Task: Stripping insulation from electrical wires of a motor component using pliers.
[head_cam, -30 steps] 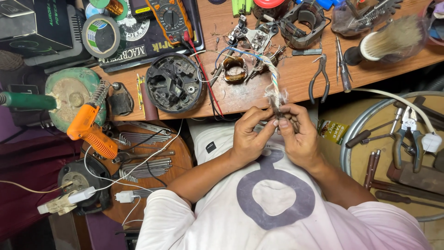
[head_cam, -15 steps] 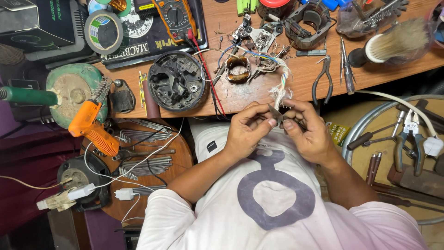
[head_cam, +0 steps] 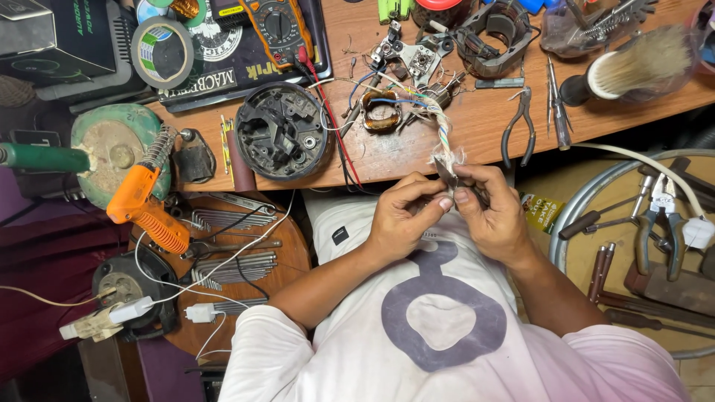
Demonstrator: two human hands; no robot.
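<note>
Both of my hands meet just below the edge of the wooden bench [head_cam: 417, 160]. My left hand [head_cam: 402, 219] and my right hand [head_cam: 493, 216] pinch the frayed end of a white braided wire sleeve [head_cam: 445, 141] between their fingertips. Coloured wires run inside the sleeve, which leads up across the bench to a copper-wound coil [head_cam: 381, 113] and a small metal bracket assembly [head_cam: 408, 53]. What the fingertips grip is partly hidden by my right hand's fingers.
On the bench lie a round black motor housing [head_cam: 283, 132], a multimeter [head_cam: 277, 26], a tape roll [head_cam: 162, 52], pliers [head_cam: 518, 126] and a brush [head_cam: 633, 67]. An orange soldering gun [head_cam: 145, 201] and wrenches [head_cam: 231, 260] lie on a round stool at left. More pliers [head_cam: 659, 216] lie at right.
My hands have stayed at the sleeve's frayed end, with the fingers shifting slightly on it. The view has tilted a little.
</note>
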